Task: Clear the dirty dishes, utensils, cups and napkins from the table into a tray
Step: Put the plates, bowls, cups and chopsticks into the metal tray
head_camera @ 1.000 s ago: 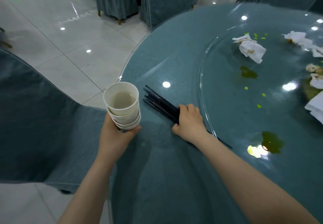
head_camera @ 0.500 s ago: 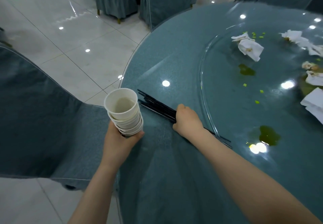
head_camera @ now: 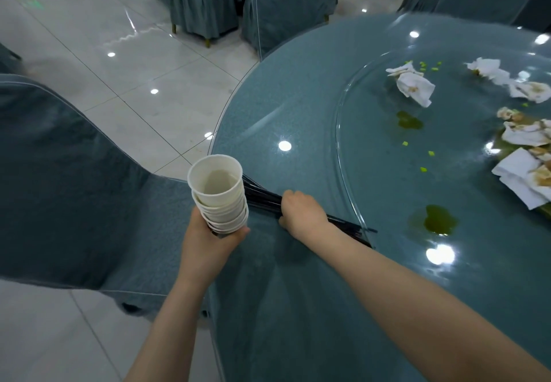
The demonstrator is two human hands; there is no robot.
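Observation:
My left hand [head_camera: 207, 247] grips a stack of several white paper cups [head_camera: 219, 195], held upright just off the table's near-left edge. My right hand [head_camera: 302, 214] is closed around a bundle of black chopsticks [head_camera: 350, 228] lying on the round teal table [head_camera: 298, 119]; their far ends run behind the cups. Crumpled, stained white napkins [head_camera: 414, 86] lie on the glass turntable [head_camera: 372, 173], and more soiled napkins [head_camera: 524, 170] sit at the right edge. No tray is in view.
Green sauce puddles [head_camera: 438, 222] and small green scraps dot the turntable. A teal-covered chair [head_camera: 74, 191] stands close at my left, touching the table edge. More covered chairs [head_camera: 277, 3] stand beyond the table on the white tiled floor.
My right hand has closed on the chopsticks and drawn them toward the table edge, their tips now behind the cups. The cup stack has shifted slightly right.

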